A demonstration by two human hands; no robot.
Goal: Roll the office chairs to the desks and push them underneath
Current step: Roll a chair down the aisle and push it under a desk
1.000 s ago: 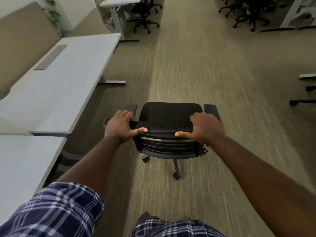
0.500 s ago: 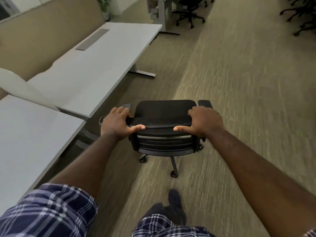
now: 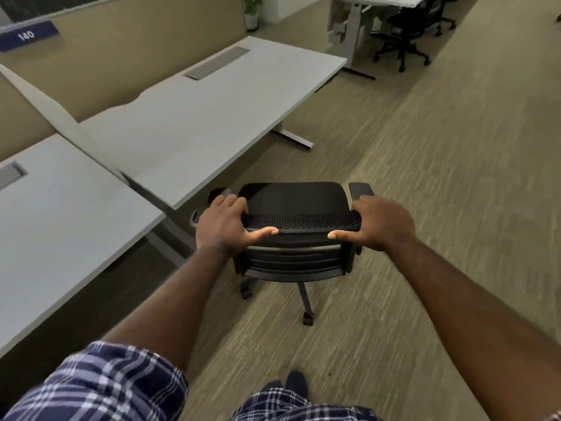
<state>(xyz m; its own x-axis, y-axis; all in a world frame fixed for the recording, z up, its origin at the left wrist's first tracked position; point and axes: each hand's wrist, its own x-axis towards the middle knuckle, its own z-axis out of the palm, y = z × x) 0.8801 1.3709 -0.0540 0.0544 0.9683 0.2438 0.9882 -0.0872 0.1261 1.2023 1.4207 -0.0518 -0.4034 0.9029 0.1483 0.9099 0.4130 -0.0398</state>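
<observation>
chair black | desk pale grey | carpet olive striped | sleeve navy plaid

The office chair stands on the carpet, right of two adjoining desks.

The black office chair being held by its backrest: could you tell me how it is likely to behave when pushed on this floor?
The office chair should roll readily, since casters show under its base. The carpet may add some drag. Both the left hand and right hand grip the top of the backrest, so a hard shove that high might tip it forward.
</observation>
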